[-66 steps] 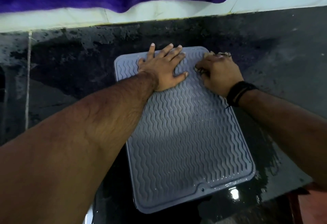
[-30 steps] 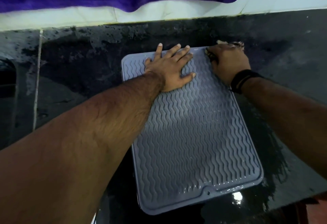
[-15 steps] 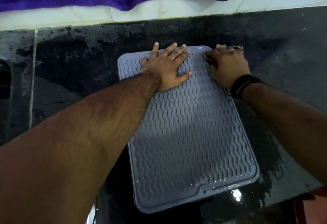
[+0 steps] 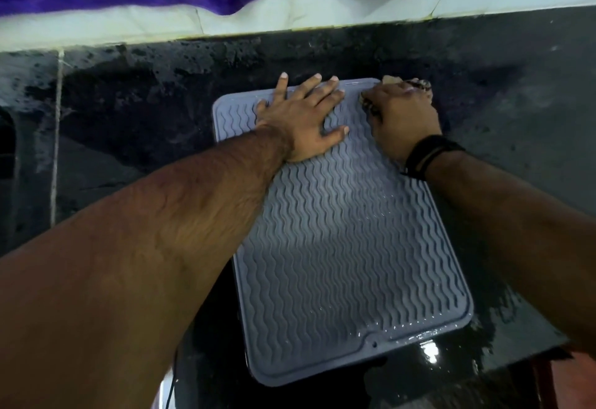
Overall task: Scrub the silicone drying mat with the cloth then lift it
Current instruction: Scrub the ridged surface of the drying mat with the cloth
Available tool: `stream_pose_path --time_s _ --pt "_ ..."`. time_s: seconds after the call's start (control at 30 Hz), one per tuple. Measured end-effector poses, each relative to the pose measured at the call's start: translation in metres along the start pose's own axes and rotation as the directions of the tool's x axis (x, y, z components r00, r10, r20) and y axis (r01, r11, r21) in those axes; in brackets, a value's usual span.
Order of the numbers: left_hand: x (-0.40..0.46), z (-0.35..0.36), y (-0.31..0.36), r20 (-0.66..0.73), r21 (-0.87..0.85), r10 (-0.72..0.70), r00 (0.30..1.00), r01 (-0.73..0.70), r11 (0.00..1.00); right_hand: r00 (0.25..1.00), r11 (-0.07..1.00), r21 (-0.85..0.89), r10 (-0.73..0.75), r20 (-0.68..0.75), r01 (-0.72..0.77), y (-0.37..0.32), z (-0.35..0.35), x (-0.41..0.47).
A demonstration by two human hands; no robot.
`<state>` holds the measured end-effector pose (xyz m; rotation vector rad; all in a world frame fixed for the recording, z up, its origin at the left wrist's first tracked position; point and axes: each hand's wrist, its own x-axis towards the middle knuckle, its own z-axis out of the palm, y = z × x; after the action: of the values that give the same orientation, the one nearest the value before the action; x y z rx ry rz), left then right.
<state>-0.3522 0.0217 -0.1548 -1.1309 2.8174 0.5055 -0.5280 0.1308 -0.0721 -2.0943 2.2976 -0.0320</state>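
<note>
Both hands busy — your left hand flat on the mat, right hand gripping the cloth at far corner — scrub ongoing, lift not yet done.

Most of the cloth under the right hand, mat's far right corner likewise.

just beyond the right hand the white wall blocks; to its right, bare wet surface lies open.
</note>
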Motion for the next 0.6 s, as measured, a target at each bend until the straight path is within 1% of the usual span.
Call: stream_pose_path --time_s 0.07,0.17,0.33,0.4,0.47,0.6 --pt "0.001 0.002 0.000 0.000 0.005 0.006 1.000 -0.006 1.000 1.000 1.000 -0.004 0.026 -0.018 -0.026 0.001 0.004 -0.021" --pt "-0.001 0.001 -0.001 -0.008 -0.007 -0.007 1.000 0.007 1.000 1.000 1.000 0.024 0.003 -0.015 -0.003 0.006 -0.001 -0.043" --pt "0.001 0.002 -0.001 -0.019 -0.009 -0.008 1.000 0.008 1.000 0.999 0.999 0.041 0.000 -0.044 0.001 0.001 -0.010 -0.011" --pt "0.002 0.003 0.000 -0.009 -0.005 -0.013 1.000 0.013 1.000 1.000 1.000 -0.007 -0.019 0.001 0.019 -0.006 -0.003 0.001" --pt "0.001 0.001 0.001 0.000 0.010 -0.002 1.000 0.002 1.000 1.000 1.000 -0.028 -0.006 0.021 0.007 -0.011 0.003 -0.003" --pt "-0.003 -0.003 0.002 -0.008 0.028 0.015 1.000 -0.015 1.000 1.000 1.000 -0.001 -0.011 -0.014 0.011 -0.007 0.001 -0.035"
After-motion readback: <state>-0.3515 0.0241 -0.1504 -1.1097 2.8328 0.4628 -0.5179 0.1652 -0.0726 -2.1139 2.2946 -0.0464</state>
